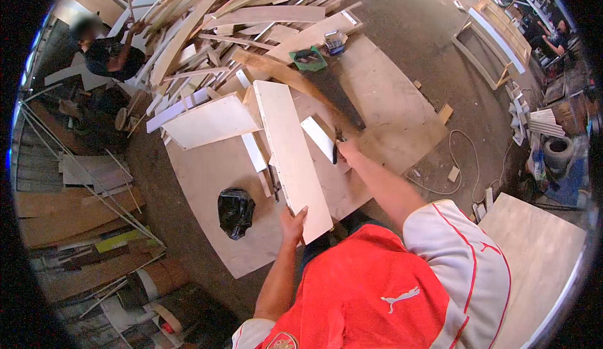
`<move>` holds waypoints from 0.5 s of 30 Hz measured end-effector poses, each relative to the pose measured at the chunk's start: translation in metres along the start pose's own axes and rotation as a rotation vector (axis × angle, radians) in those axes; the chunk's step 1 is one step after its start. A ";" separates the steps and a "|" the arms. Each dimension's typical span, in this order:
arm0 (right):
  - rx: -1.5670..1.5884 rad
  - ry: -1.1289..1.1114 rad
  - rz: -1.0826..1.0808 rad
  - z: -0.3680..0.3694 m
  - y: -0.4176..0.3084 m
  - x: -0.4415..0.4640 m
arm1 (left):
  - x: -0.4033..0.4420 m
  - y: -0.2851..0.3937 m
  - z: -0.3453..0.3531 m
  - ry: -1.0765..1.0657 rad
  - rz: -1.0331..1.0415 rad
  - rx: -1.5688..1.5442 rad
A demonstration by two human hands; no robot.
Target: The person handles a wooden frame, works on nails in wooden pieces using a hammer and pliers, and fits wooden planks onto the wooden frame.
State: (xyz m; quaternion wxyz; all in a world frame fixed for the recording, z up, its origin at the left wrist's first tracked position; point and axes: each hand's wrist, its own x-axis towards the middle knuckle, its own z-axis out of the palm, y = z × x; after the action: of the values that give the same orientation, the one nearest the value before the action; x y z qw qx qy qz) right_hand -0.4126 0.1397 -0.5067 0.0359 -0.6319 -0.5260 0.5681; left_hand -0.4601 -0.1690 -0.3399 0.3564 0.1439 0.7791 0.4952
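Observation:
A long white wooden board (292,154) slants away from me over the plywood worktop. My left hand (293,225) is closed on its near left edge, thumb on top. To the right of the board, my right hand (347,150) is closed around a dark, narrow thing (335,153), perhaps a tool handle; its kind is unclear. Close to that hand lies a short white strip (318,138). Left of the long board are a wide white panel (212,121), another white strip (254,152) and a crumpled black plastic bag (236,213).
A large heap of wood offcuts (251,19) covers the worktop's far end (389,91). Beside the heap sit a green container (308,59) and a clear one (335,42). At the far left is another person (113,57). A cable (468,161) runs over the floor at right.

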 end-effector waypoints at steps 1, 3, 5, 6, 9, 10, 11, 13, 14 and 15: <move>-0.005 -0.030 -0.028 -0.007 0.017 0.026 | -0.005 0.008 0.005 -0.005 0.009 -0.046; -0.008 -0.059 -0.087 -0.019 0.029 0.046 | -0.018 0.021 0.017 -0.014 0.028 -0.141; -0.004 -0.058 -0.145 -0.027 0.039 0.047 | -0.019 0.008 0.024 -0.061 0.044 -0.197; -0.061 -0.079 -0.158 -0.045 0.020 0.010 | -0.022 0.002 0.026 -0.088 0.045 -0.222; -0.203 0.043 -0.269 -0.061 0.021 -0.028 | -0.029 0.001 0.040 -0.153 0.047 -0.240; -0.204 0.055 -0.300 -0.068 0.018 -0.042 | -0.035 0.008 0.048 -0.151 0.049 -0.289; -0.208 0.065 -0.327 -0.075 0.018 -0.057 | -0.044 0.016 0.059 -0.149 0.047 -0.338; -0.217 0.081 -0.367 -0.088 0.017 -0.097 | -0.052 0.016 0.073 -0.153 0.032 -0.383; -0.116 -0.053 -0.328 -0.105 0.009 -0.130 | -0.050 0.008 0.083 -0.165 0.025 -0.380; -0.003 -0.101 -0.303 -0.101 0.028 -0.122 | -0.050 0.001 0.094 -0.180 0.020 -0.376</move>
State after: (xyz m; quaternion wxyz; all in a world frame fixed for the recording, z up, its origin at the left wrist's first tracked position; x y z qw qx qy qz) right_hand -0.2950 0.0971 -0.4059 0.0937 -0.5162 -0.6172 0.5864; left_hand -0.3589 -0.1345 -0.3421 0.4404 0.1263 0.6365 0.6204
